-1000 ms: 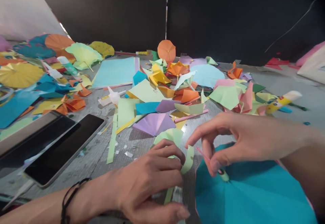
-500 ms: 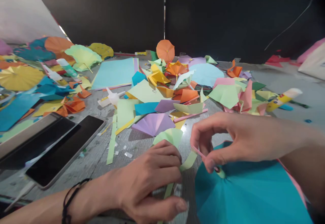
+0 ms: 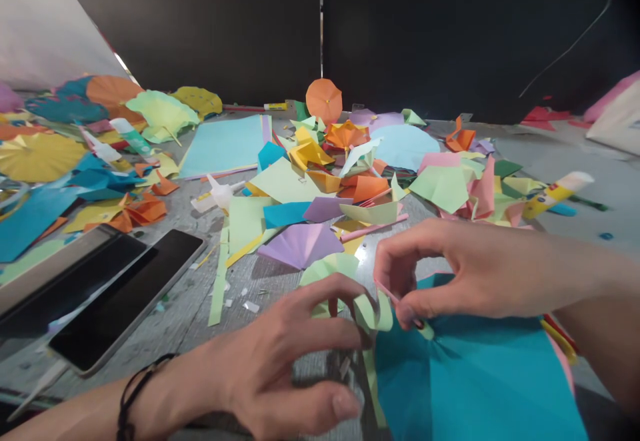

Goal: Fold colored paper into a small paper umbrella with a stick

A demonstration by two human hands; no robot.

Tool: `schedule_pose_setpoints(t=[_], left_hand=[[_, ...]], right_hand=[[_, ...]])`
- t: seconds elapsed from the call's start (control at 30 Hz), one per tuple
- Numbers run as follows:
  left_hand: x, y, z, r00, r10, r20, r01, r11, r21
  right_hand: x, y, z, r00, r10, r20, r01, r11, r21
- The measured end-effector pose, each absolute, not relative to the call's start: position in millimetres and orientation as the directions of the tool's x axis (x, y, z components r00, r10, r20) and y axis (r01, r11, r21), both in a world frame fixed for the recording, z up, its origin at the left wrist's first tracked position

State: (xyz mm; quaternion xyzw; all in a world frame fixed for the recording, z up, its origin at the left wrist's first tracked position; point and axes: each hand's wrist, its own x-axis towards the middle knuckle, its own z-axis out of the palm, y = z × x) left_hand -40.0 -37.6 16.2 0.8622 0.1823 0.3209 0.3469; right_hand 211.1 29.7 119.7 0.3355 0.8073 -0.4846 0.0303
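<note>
My right hand (image 3: 450, 267) pinches a thin pink paper stick (image 3: 387, 292) between thumb and fingers. The stick's lower end, wrapped in pale green paper (image 3: 425, 329), meets the middle of a pleated teal paper disc (image 3: 480, 374). Left of it, my left hand (image 3: 305, 354) is open, its thumb well apart from the fingers. Those fingertips are at a curled light green paper strip (image 3: 373, 313), which loops up beside the stick; whether they press on it is partly hidden. A pleated light green paper piece (image 3: 330, 266) lies just beyond my left fingers.
Two phones, one a dark-screened phone (image 3: 127, 301), lie at the left. Coloured paper scraps (image 3: 295, 181) cover the middle, with a purple paper fan (image 3: 303, 244) nearest. A glue bottle (image 3: 220, 194) lies among them, and a yellow glue stick (image 3: 557, 194) leans at the right.
My left fingers have lifted and spread, and the green strip now curls up near the stick. My right hand keeps its pinch; the teal disc has shifted slightly left.
</note>
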Motion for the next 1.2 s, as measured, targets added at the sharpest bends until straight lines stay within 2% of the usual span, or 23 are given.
schedule_pose_setpoints(t=[0.17,0.37,0.57,0.8,0.97,1.1,1.2], left_hand=[[-45,-39,21,0.706,0.617,0.347,0.188,-0.636,0.748],[-46,-39,18,0.601,0.610,0.517,0.136,-0.715,0.686],[-48,-37,19,0.616,0.576,0.538,0.161,-0.760,0.630],[-51,-40,26,0.689,0.610,0.390,0.116,-0.624,0.772],[-47,-34,24,0.730,0.581,0.360,-0.087,-0.444,0.892],[-46,-30,21,0.722,0.580,0.377,-0.157,-0.393,0.906],[-49,-30,19,0.732,0.570,0.374,-0.139,-0.412,0.900]], right_hand=[[213,29,122,-0.768,0.547,-0.333,0.570,0.348,-0.745],[216,26,127,-0.756,0.588,-0.287,0.586,0.413,-0.697],[213,25,129,-0.764,0.586,-0.270,0.576,0.431,-0.694],[224,25,135,-0.710,0.643,-0.289,0.622,0.379,-0.685],[236,24,143,-0.696,0.669,-0.263,0.615,0.365,-0.699],[235,22,147,-0.684,0.686,-0.247,0.625,0.377,-0.683],[228,23,143,-0.727,0.629,-0.273,0.605,0.401,-0.688]])
